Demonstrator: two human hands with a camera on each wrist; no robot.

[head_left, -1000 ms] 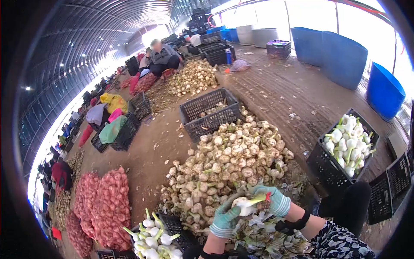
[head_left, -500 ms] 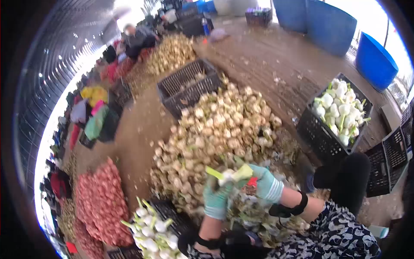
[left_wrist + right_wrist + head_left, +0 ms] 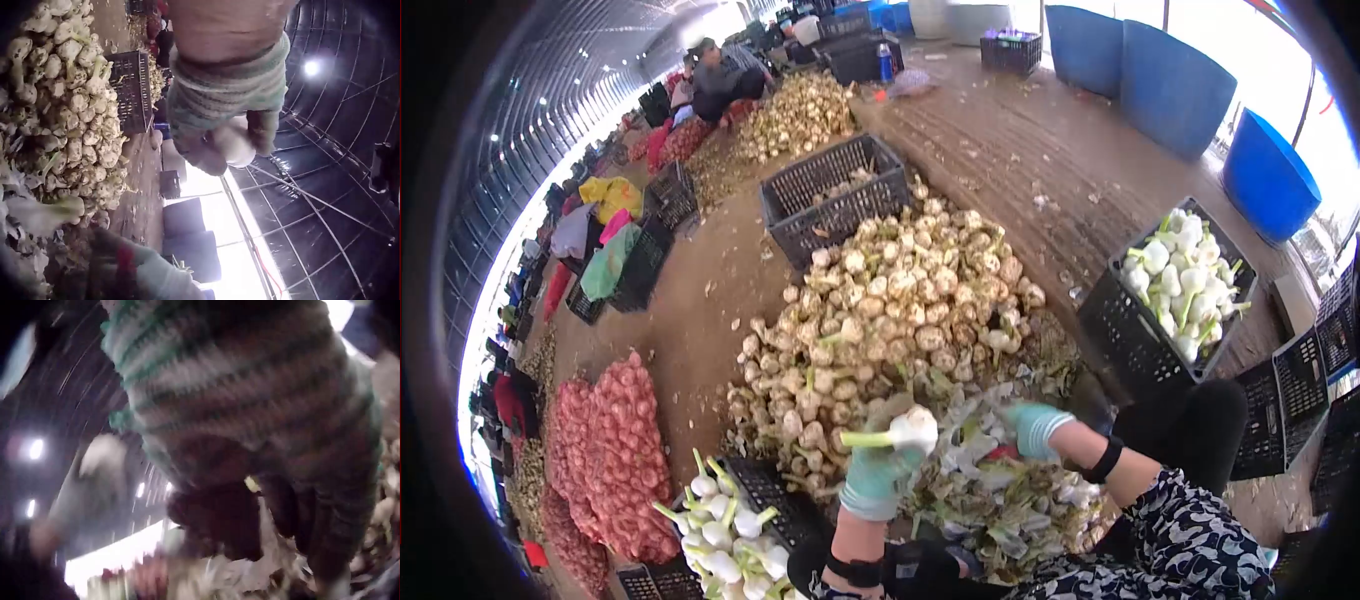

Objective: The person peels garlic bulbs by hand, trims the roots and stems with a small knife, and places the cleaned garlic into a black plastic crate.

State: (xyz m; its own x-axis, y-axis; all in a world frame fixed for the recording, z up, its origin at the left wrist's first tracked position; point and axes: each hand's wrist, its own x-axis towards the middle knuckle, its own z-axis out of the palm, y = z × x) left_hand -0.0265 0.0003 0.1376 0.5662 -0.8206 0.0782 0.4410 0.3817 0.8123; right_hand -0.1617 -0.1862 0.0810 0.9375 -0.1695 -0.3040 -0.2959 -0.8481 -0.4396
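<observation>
From above, my left hand [image 3: 878, 470] grips a peeled bulb [image 3: 912, 428], stalk pointing left, over the pile [image 3: 900, 290]; my right hand [image 3: 1034, 428] reaches into peelings, fingers hidden. Left wrist: fingers [image 3: 265, 128] curl round the bulb [image 3: 234, 145]. Right wrist: blurred glove [image 3: 250, 412], grip unclear.

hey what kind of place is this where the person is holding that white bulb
Most likely a produce sorting shed inside a long arched tunnel building. A large heap of unpeeled, dirt-coloured bulbs lies on the dirt floor, black plastic crates hold cleaned white bulbs with green stalks, and red mesh sacks are stacked nearby.
</observation>
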